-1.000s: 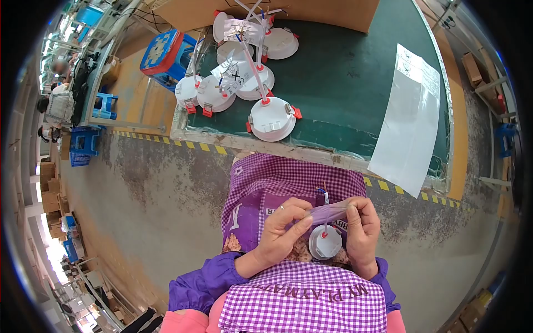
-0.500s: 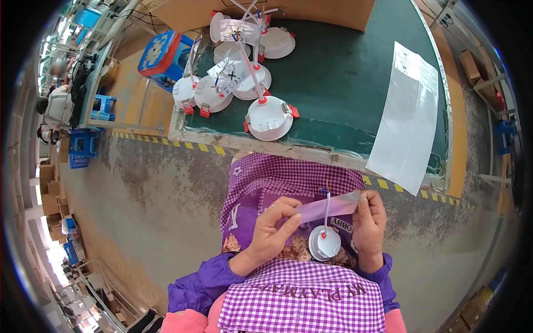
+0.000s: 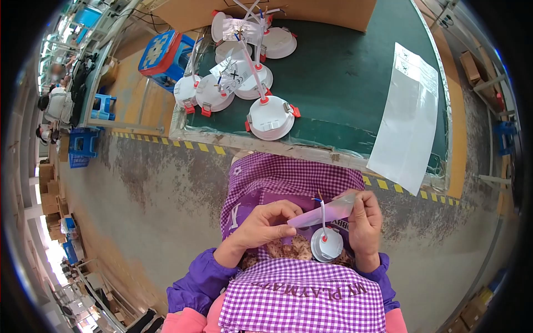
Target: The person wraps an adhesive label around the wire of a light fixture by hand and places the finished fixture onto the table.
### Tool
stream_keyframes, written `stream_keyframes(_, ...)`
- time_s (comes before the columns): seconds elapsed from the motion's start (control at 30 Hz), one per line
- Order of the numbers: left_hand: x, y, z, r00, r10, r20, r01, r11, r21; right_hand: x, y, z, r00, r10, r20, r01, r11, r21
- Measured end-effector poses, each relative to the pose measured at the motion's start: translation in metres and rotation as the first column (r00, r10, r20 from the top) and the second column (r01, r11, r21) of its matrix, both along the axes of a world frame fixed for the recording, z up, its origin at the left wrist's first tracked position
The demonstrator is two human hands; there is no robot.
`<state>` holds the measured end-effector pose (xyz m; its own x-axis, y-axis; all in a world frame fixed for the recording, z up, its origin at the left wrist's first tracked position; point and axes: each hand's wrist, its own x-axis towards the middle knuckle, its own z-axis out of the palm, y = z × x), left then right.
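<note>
A shiny translucent label strip (image 3: 335,212) stretches between my two hands, behind or around the white cable of a round white lamp (image 3: 326,245). My left hand (image 3: 265,223) pinches the strip's left end between thumb and fingers. The strip's right end is pinched in my right hand (image 3: 365,221). The lamp lies on my lap, over the purple apron (image 3: 300,172), and its cable stands up with bare wire ends at the top.
On the green table (image 3: 338,72), several white lamps with red clips, one in front (image 3: 270,117), stand at the left. A white label sheet (image 3: 408,116) overhangs the right front edge. Behind are a cardboard box (image 3: 322,12) and a blue-red stool (image 3: 161,55).
The strip first looked crumpled, then was stretched out flat; now it slants, its left end lower. My left hand has moved slightly down and left.
</note>
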<state>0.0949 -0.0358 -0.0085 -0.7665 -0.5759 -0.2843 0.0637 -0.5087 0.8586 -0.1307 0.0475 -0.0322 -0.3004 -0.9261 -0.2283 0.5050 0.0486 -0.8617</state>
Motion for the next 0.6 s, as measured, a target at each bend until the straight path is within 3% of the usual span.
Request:
stream_keyframes(0.2,0.007,-0.010,-0.007,0.962,-0.256,-0.093,0.259,0.966,0.020,0.022,-0.005,-0.001,0.993,0.060,0.101,-0.051,0.994,-0.092)
stream_keyframes(0.3,0.017,-0.011,-0.009,0.942,-0.332,-0.049,0.335,0.917,0.219,0.025,-0.005,-0.001,0.995,0.075,0.071,-0.068,0.993,-0.101)
stream_keyframes(0.5,0.022,-0.012,-0.018,0.905,-0.419,-0.076,0.425,0.900,0.099,0.026,-0.001,-0.006,0.994,0.091,0.053,-0.087,0.993,-0.082)
stream_keyframes(0.6,0.028,-0.012,-0.012,0.910,-0.406,-0.087,0.415,0.890,0.188,0.027,-0.001,-0.007,0.994,0.107,0.038,-0.104,0.992,-0.073)
